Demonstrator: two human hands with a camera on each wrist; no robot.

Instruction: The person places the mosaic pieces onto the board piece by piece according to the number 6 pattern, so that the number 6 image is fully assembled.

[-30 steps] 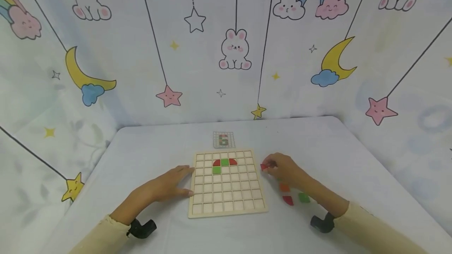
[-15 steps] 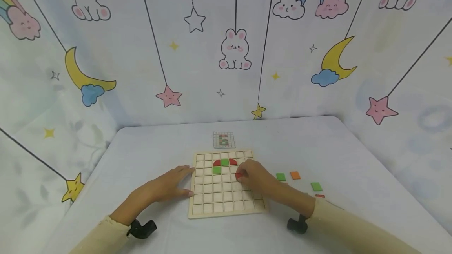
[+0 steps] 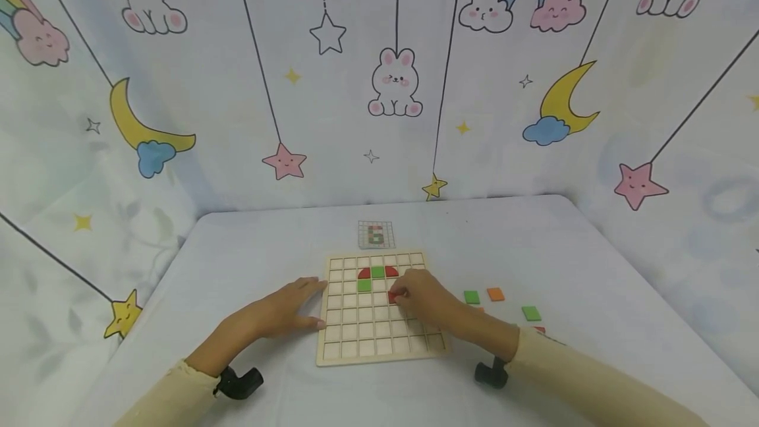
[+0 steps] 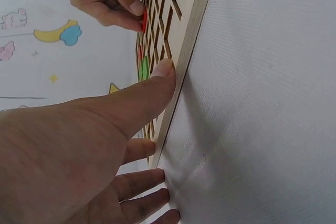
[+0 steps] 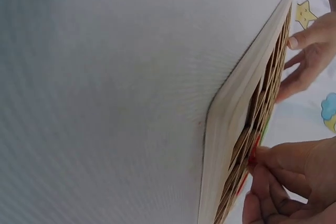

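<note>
At the centre of the head view, my right hand (image 3: 423, 295) pinches a flat red piece (image 3: 393, 297), partly hidden by my fingertips, at the pale wooden square board (image 3: 350, 331) with its recessed grid; whether it is seated I cannot tell. My left hand (image 3: 284, 310) lies open, touching the board's left edge. Upper cells hold red quarter-round tiles (image 3: 364, 273) and green square tiles (image 3: 364, 286). Above, a gridded card (image 3: 376, 234) reads "6" in red and green.

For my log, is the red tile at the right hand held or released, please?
Held: both wrist views show the right hand pinching the red tile.
</note>
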